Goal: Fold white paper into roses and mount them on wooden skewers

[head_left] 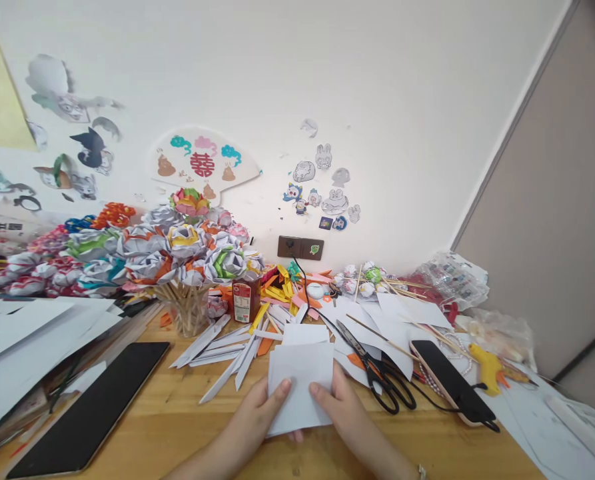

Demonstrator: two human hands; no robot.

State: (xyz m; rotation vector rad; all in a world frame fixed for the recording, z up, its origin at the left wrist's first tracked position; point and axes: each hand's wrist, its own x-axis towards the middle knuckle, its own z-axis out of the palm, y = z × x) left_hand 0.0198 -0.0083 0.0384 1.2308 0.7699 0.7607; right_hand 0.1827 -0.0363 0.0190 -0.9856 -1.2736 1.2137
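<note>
A white sheet of paper lies on the wooden table right in front of me. My left hand grips its lower left edge, thumb pressed on top. My right hand grips its lower right edge in the same way. Both hands are closed on the sheet. Behind the sheet lie more white paper squares and several folded white paper strips.
Black scissors lie just right of the sheet, then a phone on a cable and a yellow glue gun. A dark tablet lies at the left. Paper flowers on sticks and a small red carton stand behind.
</note>
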